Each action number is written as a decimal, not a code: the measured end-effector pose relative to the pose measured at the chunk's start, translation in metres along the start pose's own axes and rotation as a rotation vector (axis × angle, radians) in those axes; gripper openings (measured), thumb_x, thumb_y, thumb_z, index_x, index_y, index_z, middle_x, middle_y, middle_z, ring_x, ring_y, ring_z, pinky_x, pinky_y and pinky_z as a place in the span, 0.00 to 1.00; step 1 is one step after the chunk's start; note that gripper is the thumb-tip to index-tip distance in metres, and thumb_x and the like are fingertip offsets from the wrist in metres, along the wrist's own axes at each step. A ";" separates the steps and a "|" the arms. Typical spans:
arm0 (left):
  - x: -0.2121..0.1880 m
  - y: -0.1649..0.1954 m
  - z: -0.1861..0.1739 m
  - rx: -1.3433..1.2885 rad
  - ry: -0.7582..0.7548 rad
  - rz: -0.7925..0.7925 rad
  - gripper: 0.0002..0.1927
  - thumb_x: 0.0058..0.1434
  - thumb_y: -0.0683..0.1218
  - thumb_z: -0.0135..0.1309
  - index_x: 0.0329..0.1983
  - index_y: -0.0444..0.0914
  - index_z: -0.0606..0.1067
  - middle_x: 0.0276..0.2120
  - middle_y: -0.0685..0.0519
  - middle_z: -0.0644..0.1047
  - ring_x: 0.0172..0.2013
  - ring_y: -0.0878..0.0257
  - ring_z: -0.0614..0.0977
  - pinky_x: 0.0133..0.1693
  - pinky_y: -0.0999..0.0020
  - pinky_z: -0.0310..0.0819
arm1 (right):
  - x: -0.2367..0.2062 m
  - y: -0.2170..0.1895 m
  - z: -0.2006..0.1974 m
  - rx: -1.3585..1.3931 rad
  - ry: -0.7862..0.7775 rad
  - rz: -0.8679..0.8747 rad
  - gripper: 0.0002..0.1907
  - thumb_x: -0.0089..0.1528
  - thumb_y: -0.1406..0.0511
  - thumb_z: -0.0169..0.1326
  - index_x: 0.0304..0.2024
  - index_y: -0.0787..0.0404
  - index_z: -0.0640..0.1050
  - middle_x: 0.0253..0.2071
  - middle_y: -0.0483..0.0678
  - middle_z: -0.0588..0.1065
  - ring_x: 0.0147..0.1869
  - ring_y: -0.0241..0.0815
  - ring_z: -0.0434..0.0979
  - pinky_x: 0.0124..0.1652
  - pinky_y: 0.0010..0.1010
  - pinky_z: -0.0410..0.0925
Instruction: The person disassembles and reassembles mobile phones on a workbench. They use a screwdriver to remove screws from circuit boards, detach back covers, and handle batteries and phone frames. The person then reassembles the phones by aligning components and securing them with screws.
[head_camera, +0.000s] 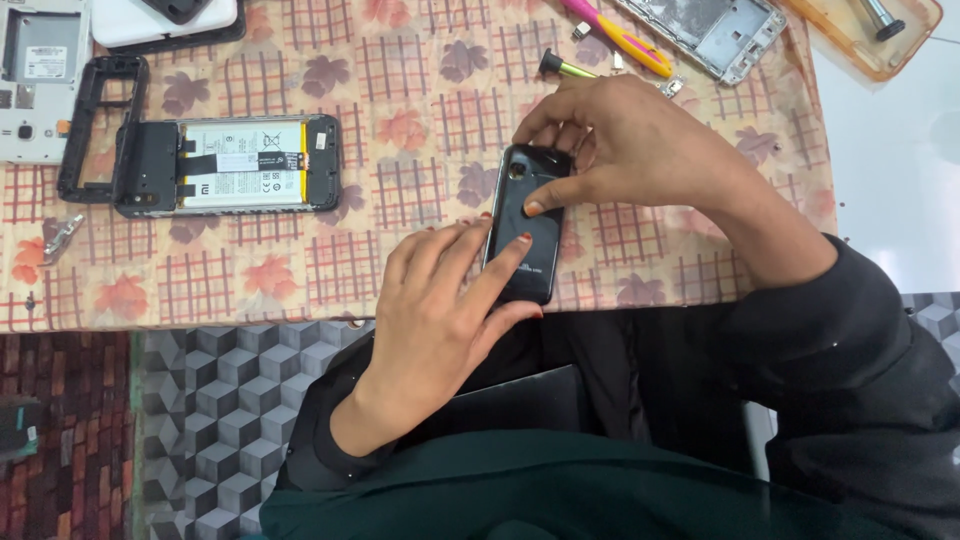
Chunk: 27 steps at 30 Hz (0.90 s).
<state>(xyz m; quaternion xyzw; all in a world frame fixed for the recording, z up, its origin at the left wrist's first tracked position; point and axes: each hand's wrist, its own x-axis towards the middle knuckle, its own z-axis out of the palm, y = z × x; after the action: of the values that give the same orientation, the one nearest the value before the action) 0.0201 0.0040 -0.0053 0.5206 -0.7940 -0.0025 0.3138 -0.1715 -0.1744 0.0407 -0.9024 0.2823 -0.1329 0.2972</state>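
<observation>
**Black phone pressed down at the near table edge**

Black phone (527, 225) is pinned back-up at the near edge of the patterned tablecloth (400, 130). Left hand (440, 320) fingers are closed along its left side; right hand (625, 150) fingers are curled round its far end, thumb pressed on the cover. Pressure is best spread evenly along the edges. Farther left, an opened phone (230, 165) with its battery exposed is laid; a yellow-pink tool (620, 35) is seen far right.

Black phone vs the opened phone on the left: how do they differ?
The black phone has its back cover on; the opened phone shows its white battery. The black phone is gripped by the left hand and right hand; the opened phone lies untouched. Both rest on the tablecloth.
</observation>
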 end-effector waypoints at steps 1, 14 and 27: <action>-0.004 -0.002 0.001 -0.028 0.000 -0.003 0.30 0.59 0.59 0.64 0.61 0.41 0.75 0.55 0.45 0.75 0.57 0.49 0.75 0.59 0.51 0.67 | -0.001 -0.001 0.001 0.026 -0.027 0.060 0.29 0.48 0.62 0.74 0.49 0.66 0.81 0.36 0.50 0.81 0.37 0.37 0.83 0.39 0.24 0.77; 0.006 -0.012 0.013 -0.211 0.132 -0.087 0.32 0.57 0.52 0.70 0.64 0.42 0.74 0.52 0.46 0.77 0.49 0.51 0.78 0.52 0.57 0.74 | 0.006 0.003 0.005 0.426 0.034 0.205 0.25 0.57 0.68 0.68 0.57 0.61 0.80 0.40 0.49 0.82 0.33 0.41 0.78 0.30 0.33 0.67; 0.009 -0.014 0.000 -0.675 0.142 -0.249 0.36 0.62 0.46 0.65 0.69 0.37 0.63 0.53 0.45 0.79 0.50 0.59 0.84 0.49 0.68 0.81 | 0.005 0.015 0.022 0.709 0.019 -0.111 0.19 0.70 0.62 0.55 0.59 0.69 0.76 0.49 0.53 0.82 0.56 0.44 0.85 0.60 0.36 0.78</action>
<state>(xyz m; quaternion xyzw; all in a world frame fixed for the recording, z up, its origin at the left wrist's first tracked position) 0.0293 -0.0100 -0.0049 0.4792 -0.6553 -0.2665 0.5196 -0.1653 -0.1773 0.0145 -0.7560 0.1719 -0.2467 0.5814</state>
